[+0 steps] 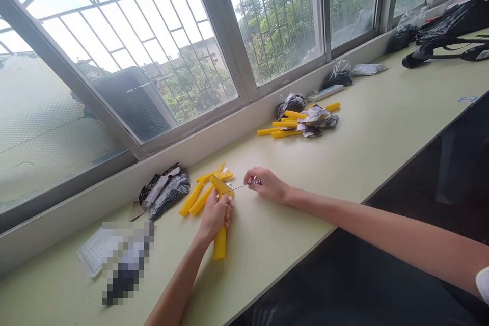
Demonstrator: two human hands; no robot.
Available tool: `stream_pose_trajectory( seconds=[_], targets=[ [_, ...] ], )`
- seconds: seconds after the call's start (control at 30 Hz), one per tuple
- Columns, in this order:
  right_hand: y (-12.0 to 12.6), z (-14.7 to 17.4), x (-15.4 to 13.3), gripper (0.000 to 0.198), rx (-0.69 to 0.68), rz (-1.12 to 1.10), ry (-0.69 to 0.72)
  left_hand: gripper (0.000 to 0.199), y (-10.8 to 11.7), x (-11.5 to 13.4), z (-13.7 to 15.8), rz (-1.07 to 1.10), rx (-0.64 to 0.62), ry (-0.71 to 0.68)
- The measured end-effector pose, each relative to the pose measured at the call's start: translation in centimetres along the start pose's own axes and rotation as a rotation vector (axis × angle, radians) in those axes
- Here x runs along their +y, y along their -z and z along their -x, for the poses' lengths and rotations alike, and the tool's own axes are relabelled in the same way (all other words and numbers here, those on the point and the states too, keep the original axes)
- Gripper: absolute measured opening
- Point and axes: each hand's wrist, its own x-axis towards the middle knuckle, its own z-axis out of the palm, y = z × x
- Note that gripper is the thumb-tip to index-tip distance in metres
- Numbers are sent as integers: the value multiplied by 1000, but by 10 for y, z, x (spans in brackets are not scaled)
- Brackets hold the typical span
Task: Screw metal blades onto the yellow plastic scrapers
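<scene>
Landmark: the yellow scraper (219, 242) in the left hand (214, 218). Looks like a T-shaped plastic scraper, held just over or on the pale table (305, 178). Its long axis runs away from the wearer, handle end near, wide head far and slanted.

Key relation: screwdriver (254, 181) comes in from the right of the scraper, thin shaft roughly crosswise to the handle, tip at the right side of the head. Whether the tip sits in a screw: cannot tell, too small.

Left hand is the nearer one, right on the scraper; fingers closed around the handle just below the head, thumb on top. Right hand (267, 185) is apart from the scraper, to its right, fingertips pinched together on the screwdriver's handle; only the shaft bridges the gap.

Around the scraper: loose yellow scrapers (192, 199) just beyond and to the left; black plastic bag (172, 197) further left; clear packet (95, 252) well to the left, next to a pixelated item. Pile of yellow handles (286, 133) with crumpled wrapping (315, 117) beyond and to the right, well apart.
</scene>
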Motion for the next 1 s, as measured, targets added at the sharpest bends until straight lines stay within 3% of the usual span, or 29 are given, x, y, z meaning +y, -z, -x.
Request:
stream_pose_trajectory(
  seconds=[0.3, 0.37, 0.47, 0.57, 0.63, 0.73, 0.9, 1.0],
  targets=[
    [-4, 6, -11, 23, -62, 345, -30, 17, 2, -5, -3, -37, 13, -4],
    [-3, 4, -9, 29, -65, 323, 11, 18, 2, -5, -3, -31, 13, -3],
    [-2, 2, -4, 19, -64, 193, 112, 20, 2, -5, -3, -21, 11, 3],
    [-3, 5, -5, 32, -79, 231, 157, 20, 1, -5, -3, -23, 9, -2],
    [-5, 8, -10, 30, -92, 333, 114, 18, 2, -7, -4, -33, 29, -8],
    [-8, 10, -18, 12, -138, 431, -5, 15, 4, -8, -6, -43, 50, -7],
    [-8, 2, -20, 59, -138, 358, -176, 15, 4, -8, -6, -43, 28, -13],
    [-4, -1, -18, 57, -124, 240, -231, 16, 3, -7, -5, -47, 21, -10]
  ],
)
